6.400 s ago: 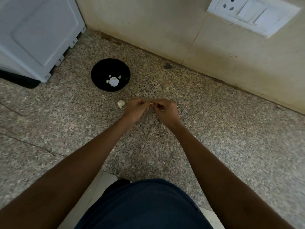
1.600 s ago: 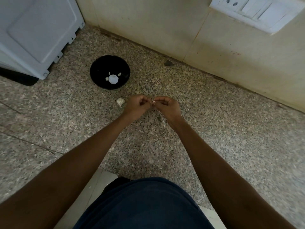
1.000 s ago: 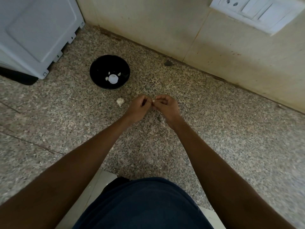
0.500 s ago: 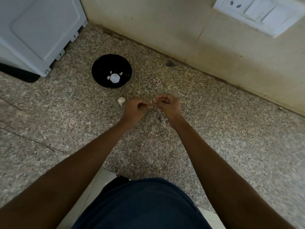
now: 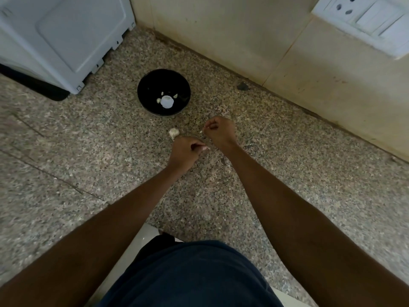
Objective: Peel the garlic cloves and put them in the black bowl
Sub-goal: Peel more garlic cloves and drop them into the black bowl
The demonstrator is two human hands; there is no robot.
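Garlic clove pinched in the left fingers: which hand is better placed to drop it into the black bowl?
Left, probably. The left hand already pinches the garlic clove, on the black bowl's side. The right hand pinches only a small pale scrap, seemingly peel.

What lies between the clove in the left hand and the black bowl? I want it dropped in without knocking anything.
Only the garlic piece on the granite counter, just beyond the left hand, near the line to the black bowl. The garlic clove can pass over it. Nothing else visible intervenes.
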